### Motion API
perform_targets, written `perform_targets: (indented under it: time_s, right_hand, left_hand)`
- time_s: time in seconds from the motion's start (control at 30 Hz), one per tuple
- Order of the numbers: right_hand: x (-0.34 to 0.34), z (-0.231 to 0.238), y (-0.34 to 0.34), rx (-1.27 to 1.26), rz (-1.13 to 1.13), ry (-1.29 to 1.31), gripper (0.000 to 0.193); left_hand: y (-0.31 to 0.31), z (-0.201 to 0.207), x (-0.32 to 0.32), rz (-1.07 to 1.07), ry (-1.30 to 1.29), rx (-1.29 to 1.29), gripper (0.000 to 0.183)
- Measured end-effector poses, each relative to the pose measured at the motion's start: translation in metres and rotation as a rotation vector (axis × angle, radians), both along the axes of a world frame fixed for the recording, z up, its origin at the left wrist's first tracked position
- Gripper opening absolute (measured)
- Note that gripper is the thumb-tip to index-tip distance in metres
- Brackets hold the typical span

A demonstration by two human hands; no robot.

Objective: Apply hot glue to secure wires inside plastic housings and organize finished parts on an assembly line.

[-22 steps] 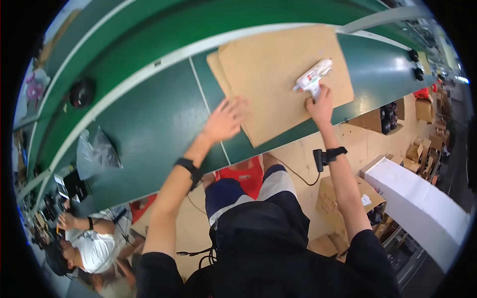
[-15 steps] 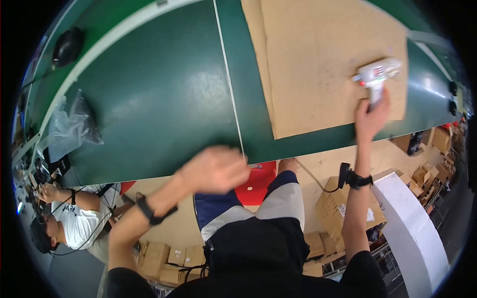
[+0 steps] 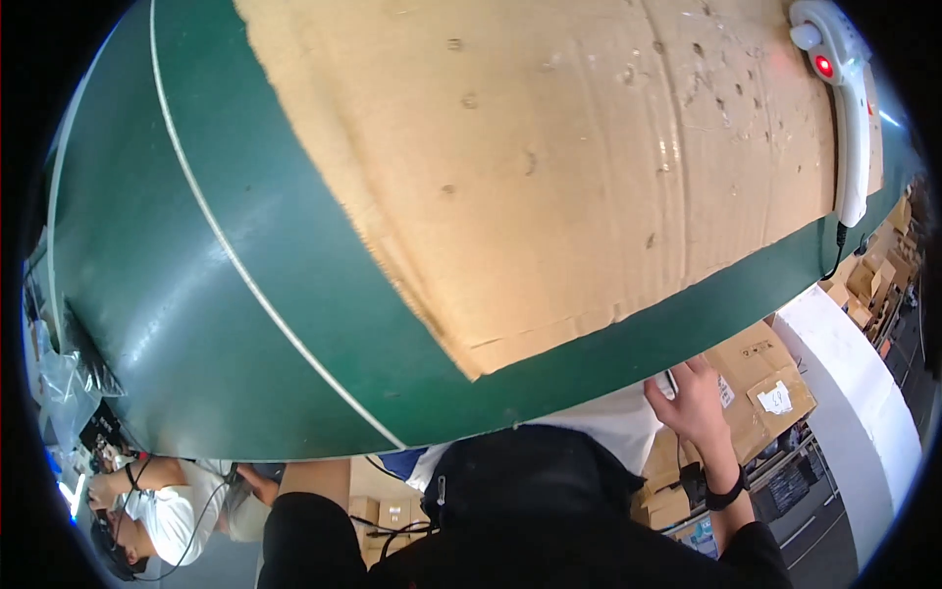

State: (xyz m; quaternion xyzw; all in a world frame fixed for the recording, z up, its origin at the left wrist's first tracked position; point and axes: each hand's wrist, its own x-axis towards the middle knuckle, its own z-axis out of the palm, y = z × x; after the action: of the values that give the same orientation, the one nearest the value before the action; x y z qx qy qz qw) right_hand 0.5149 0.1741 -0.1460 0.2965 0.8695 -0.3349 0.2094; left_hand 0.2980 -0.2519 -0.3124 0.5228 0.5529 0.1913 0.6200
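The glue gun [image 3: 853, 147] is seen well beyond the right hand [image 3: 695, 402], which is held at the near edge of the tabletop [image 3: 285, 226]; its fingers are bent with the thumb set apart, and whether anything is pinched cannot be told. The left hand is hidden, so its state cannot be told. Past the near edge, a green strip is bounded by the cardboard [image 3: 549, 196], whose near corner is pointed toward the person. Broad room is offered to its left, crossed by a white line [image 3: 235, 260]. The gun is laid along the cardboard's right side, handle end turned nearward, its cord [image 3: 841, 236] led toward the edge.
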Motion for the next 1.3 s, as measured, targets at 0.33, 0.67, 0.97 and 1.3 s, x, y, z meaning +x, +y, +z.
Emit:
perform_targets:
  time_s: [0.33, 0.67, 0.97, 1.3]
  right_hand:
    - [-0.016, -0.135, 0.073, 0.359, 0.049, 0.386, 0.022]
    - [0.029, -0.093, 0.136, -0.969, -0.331, 0.879, 0.019]
    - [0.063, -0.017, 0.104, 0.233, 0.084, 0.488, 0.014]
    - [-0.127, 0.073, 0.121, 0.780, -0.148, 0.652, 0.063]
  left_hand:
    - [0.060, -0.008, -0.082, 0.000, 0.393, 0.244, 0.037]
    - [0.171, 0.065, -0.058, 0.127, 0.718, 0.320, 0.044]
    - [0.052, 0.290, -0.049, 0.411, 0.544, 0.138, 0.015]
    - [-0.010, 0.219, -0.431, 1.452, 0.790, 0.501, 0.063]
